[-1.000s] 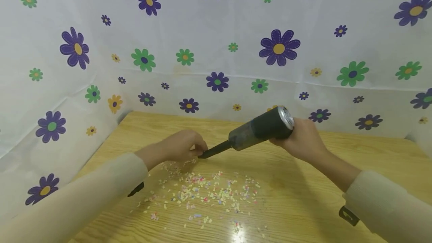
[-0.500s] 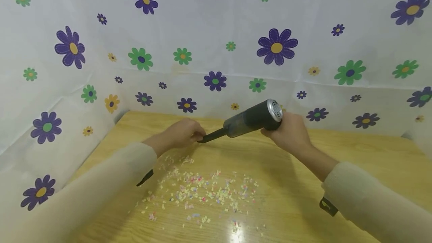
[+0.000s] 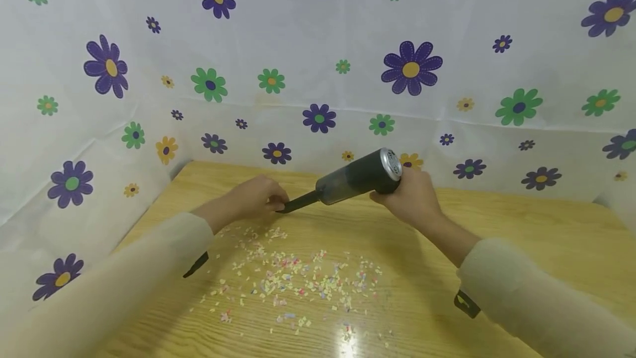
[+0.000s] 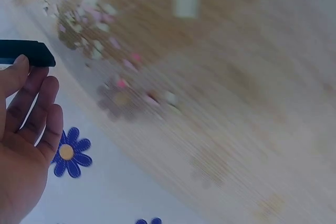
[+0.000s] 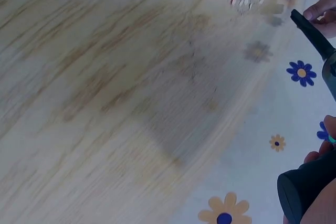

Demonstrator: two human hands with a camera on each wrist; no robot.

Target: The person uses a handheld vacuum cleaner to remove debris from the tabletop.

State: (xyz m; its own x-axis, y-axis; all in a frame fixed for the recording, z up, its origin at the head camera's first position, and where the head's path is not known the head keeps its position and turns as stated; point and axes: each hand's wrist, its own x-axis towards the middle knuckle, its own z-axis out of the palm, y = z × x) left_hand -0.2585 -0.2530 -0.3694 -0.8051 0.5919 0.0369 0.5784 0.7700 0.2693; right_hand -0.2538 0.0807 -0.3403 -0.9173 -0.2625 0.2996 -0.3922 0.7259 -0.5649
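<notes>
A dark handheld vacuum cleaner [image 3: 355,177] with a silver end cap is held tilted above the table, its narrow nozzle [image 3: 300,202] pointing down to the left. My right hand [image 3: 413,196] grips its handle [image 5: 310,182]. With thumb and fingertips, my left hand [image 3: 255,196] pinches the nozzle near its tip; the left wrist view shows the nozzle tip [image 4: 31,52] between thumb and fingers. Scattered paper confetti [image 3: 318,280], mostly pale yellow with some pink and blue, lies on the table nearer to me than the nozzle.
The wooden table [image 3: 497,269] spreads under both arms. White cloth [image 3: 358,26] printed with flowers stands behind it and along its left side. Dark straps with small devices [image 3: 467,304] show below the sleeves.
The vacuum cleaner and both hands have moved up and away from the confetti, then a little left. The left hand keeps its pinch on the nozzle. The confetti looks unchanged.
</notes>
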